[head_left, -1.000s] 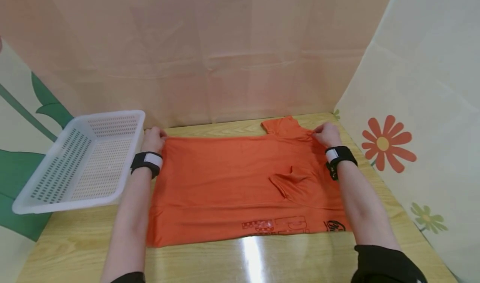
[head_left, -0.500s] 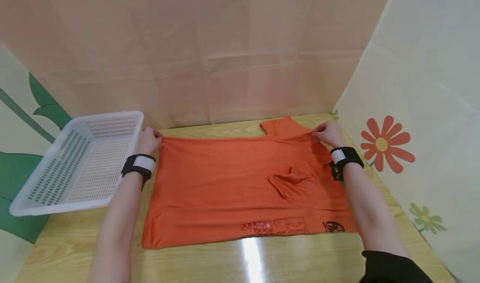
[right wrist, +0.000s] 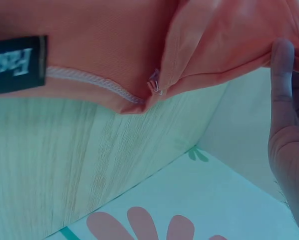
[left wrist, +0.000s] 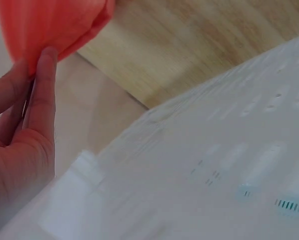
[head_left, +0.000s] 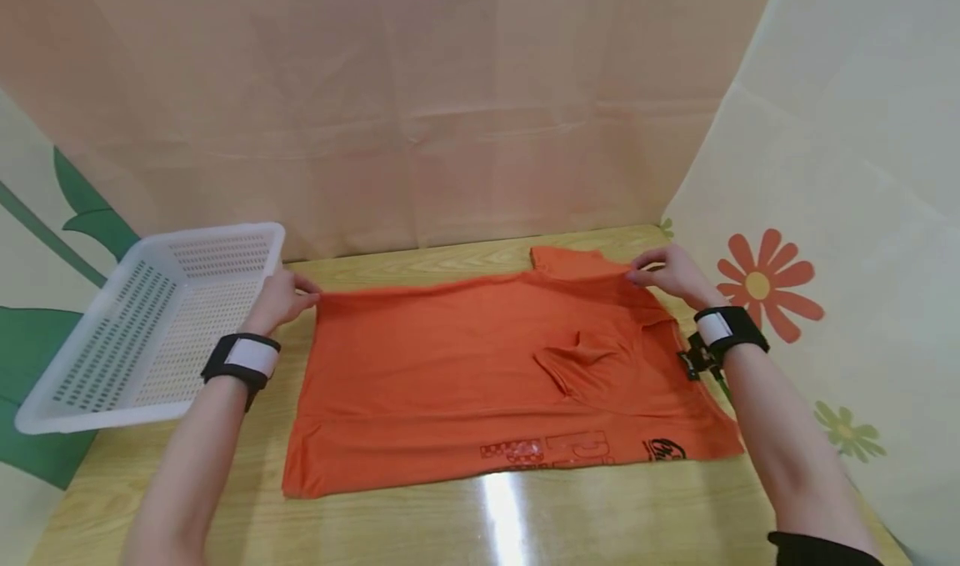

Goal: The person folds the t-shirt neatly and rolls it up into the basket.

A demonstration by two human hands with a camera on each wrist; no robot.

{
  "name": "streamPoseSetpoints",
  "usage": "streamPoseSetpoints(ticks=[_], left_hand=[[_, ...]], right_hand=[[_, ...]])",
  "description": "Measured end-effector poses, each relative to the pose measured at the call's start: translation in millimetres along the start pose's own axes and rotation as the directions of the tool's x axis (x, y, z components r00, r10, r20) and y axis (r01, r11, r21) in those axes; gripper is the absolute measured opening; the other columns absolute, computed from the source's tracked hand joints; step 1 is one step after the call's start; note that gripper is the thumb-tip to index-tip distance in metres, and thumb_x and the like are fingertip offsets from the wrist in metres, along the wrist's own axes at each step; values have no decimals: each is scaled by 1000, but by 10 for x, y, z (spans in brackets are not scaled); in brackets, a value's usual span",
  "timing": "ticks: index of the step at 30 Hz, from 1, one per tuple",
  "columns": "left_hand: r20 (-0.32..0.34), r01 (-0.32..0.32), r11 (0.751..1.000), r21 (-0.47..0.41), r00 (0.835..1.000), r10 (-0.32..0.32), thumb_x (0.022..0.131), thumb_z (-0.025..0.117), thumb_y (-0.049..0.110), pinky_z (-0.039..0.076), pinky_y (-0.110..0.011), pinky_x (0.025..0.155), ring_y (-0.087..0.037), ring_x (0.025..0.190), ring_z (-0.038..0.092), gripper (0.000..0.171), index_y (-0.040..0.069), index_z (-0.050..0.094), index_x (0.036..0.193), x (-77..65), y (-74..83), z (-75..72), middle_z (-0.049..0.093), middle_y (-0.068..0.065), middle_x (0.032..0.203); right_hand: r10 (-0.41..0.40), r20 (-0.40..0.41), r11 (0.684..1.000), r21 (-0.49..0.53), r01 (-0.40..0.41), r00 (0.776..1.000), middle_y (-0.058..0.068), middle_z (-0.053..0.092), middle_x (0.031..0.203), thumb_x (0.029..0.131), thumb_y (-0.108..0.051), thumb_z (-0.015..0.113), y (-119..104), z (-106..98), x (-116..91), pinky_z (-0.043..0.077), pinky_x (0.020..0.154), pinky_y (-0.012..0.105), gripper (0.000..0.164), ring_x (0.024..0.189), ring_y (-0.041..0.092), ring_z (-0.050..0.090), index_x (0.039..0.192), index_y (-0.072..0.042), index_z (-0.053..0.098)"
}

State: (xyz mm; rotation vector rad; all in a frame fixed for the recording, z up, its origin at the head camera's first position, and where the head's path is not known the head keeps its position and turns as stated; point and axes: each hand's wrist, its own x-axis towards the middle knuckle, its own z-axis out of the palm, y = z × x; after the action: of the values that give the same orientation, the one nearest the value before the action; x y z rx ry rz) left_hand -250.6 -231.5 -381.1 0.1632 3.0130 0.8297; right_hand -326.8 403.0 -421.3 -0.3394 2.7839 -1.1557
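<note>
An orange short-sleeved shirt (head_left: 450, 349) lies folded lengthwise on the table, its far edge lifted a little. My left hand (head_left: 283, 299) pinches the far left corner between thumb and fingers; the left wrist view shows the bunched shirt (left wrist: 54, 25) at the fingertips. At the far right, my right hand (head_left: 671, 274) pinches the shirt near the shoulder and collar. One sleeve (head_left: 570, 262) sticks out beyond the far edge, and another sleeve (head_left: 588, 362) lies folded on top. A black label (right wrist: 17, 65) shows inside the collar in the right wrist view.
A white perforated plastic basket (head_left: 161, 324) stands on the left, close beside my left hand and forearm. The wooden table (head_left: 405, 524) ends at a beige backdrop (head_left: 450, 132) behind and a flower-printed panel (head_left: 847, 174) on the right.
Both hands have moved slightly apart and the left has come nearer, with the shirt's far edge raised off the table. More of the collar end now shows beside the right wrist.
</note>
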Motion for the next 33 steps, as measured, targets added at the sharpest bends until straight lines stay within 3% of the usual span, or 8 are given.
streamPoseSetpoints(ticks=[4,8,11,16,23,28,31,33], left_hand=[[-20,-16,1000,15,1000,16,91,66,5,53,-34,71,-41,91,70,20,-11,73,101,-74,6,35,73,-29,103],[-23,-23,999,34,999,24,89,66,2,49,-31,68,-40,91,68,17,-11,73,98,-129,6,87,72,-29,101],[-41,-46,997,61,998,48,87,65,-2,51,-36,70,-42,90,66,15,-12,73,95,-169,-2,133,72,-30,98],[-70,-22,992,128,997,31,81,64,-9,50,-39,66,-37,78,64,14,-15,72,91,-259,22,185,72,-31,92],[-36,-38,970,241,998,48,73,62,-11,54,-51,73,-43,78,66,12,-11,70,82,-361,-34,339,70,-27,81],[-20,-28,961,276,999,34,74,57,-10,51,-54,70,-45,76,63,8,-11,63,80,-421,-9,374,65,-30,79],[56,-23,952,306,998,6,75,60,-7,50,-48,66,-37,75,62,7,-8,63,81,-390,83,360,65,-25,80],[93,-44,955,292,995,17,77,61,-5,51,-45,69,-33,77,62,12,-7,68,87,-319,155,377,68,-23,85]], right_hand=[[-8,1,1000,25,8,1000,16,73,105,93,-23,74,5,20,-98,54,74,16,33,82,2,73,113,4,70],[16,9,1000,12,-16,1000,18,70,114,93,-25,74,56,46,-212,53,75,14,35,85,-6,68,112,3,71],[38,15,999,16,-38,999,23,67,122,94,-27,73,117,49,-294,52,76,13,37,88,-11,63,115,3,70],[51,35,998,32,-52,998,21,68,124,94,-28,73,273,42,-392,52,78,13,38,91,-14,60,117,2,71],[35,88,985,-170,-20,995,17,75,110,88,-28,79,391,108,-428,47,70,20,28,86,4,60,105,-6,79],[63,127,978,-204,-36,990,11,75,94,89,-33,77,358,116,-401,43,65,22,30,79,9,56,101,-6,80],[90,86,971,-228,-69,992,6,72,82,94,-45,68,291,132,-312,38,59,24,41,69,11,51,97,-6,79],[95,27,967,-242,-86,995,10,69,79,98,-48,61,214,164,-209,37,59,28,48,66,16,51,101,-3,77]])
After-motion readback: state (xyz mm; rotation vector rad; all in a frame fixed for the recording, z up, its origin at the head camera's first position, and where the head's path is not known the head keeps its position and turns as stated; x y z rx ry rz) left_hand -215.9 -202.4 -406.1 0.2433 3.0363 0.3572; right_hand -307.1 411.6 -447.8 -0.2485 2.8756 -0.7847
